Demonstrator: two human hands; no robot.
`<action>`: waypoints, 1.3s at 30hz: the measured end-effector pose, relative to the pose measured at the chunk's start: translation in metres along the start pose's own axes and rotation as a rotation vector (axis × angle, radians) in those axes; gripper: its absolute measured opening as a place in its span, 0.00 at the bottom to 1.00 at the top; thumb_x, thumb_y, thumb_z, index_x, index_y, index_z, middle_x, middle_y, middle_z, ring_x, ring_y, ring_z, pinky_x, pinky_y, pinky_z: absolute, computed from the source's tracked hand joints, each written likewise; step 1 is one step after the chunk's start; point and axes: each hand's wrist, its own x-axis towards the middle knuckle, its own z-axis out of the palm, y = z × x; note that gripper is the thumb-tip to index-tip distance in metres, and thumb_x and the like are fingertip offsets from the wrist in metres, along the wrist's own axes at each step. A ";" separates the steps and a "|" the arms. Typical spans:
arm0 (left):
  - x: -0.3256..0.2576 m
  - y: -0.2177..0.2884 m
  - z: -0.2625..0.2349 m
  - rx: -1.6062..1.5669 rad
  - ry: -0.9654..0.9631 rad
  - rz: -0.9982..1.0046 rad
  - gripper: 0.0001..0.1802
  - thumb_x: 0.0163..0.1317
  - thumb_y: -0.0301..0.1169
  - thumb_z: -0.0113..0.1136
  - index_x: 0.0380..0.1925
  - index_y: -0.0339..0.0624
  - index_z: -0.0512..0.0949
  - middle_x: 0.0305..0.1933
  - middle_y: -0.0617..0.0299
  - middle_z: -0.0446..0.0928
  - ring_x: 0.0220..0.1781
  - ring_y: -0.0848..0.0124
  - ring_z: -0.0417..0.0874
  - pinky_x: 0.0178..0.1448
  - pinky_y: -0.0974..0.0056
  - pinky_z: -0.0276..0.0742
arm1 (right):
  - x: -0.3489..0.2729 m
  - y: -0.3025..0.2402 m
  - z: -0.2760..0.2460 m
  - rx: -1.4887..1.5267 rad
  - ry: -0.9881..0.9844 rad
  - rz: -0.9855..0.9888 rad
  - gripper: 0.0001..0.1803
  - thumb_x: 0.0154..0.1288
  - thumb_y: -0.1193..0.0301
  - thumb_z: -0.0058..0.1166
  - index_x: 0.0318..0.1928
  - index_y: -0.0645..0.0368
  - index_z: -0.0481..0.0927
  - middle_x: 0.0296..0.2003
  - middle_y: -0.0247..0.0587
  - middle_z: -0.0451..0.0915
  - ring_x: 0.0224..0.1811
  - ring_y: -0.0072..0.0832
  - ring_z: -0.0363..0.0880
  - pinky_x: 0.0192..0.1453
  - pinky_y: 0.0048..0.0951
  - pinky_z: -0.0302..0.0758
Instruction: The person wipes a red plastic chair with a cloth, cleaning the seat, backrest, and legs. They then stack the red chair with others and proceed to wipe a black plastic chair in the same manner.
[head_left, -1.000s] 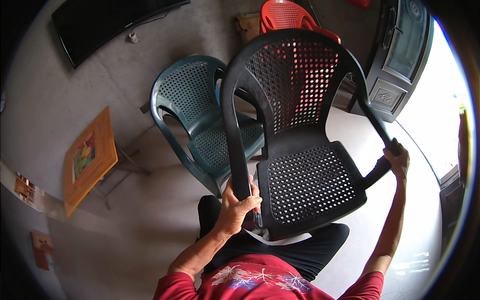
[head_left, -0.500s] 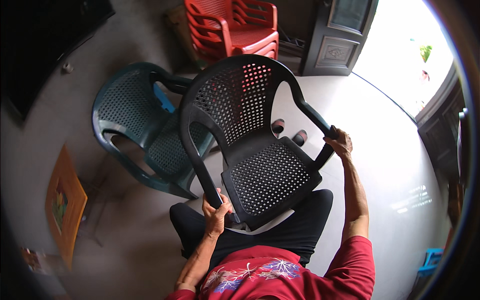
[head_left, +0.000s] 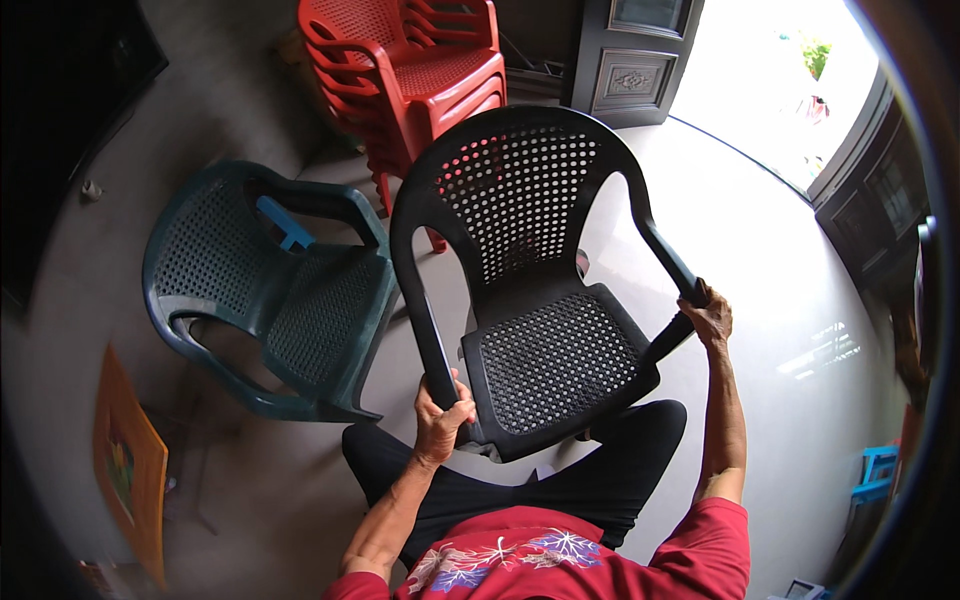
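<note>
In front of me is a black plastic armchair with a perforated back and seat, its seat facing me. My left hand is closed around the front of its left armrest. On the other side, my right hand grips the front end of the right armrest. The chair's front edge is close above my knees, and its legs are mostly hidden. Part of a grey cloth-like piece shows under the seat's front left corner. Left of it stands a dark green plastic armchair, with a blue object lying at its far armrest.
Stacked red plastic chairs stand at the far side. A dark panelled door is beside a bright doorway. An orange wooden table is at lower left; a blue stool sits far right.
The black chair has turned slightly and moved right in view, with both hands still on its armrests. The surroundings have shifted left as my view turned.
</note>
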 end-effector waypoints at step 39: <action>-0.069 -0.011 -0.011 -0.035 0.070 0.024 0.24 0.53 0.21 0.56 0.50 0.35 0.62 0.30 0.59 0.72 0.28 0.70 0.74 0.44 0.59 0.76 | -0.053 -0.071 -0.018 -0.001 0.391 0.020 0.28 0.46 0.62 0.67 0.52 0.42 0.78 0.45 0.40 0.77 0.49 0.42 0.70 0.56 0.39 0.64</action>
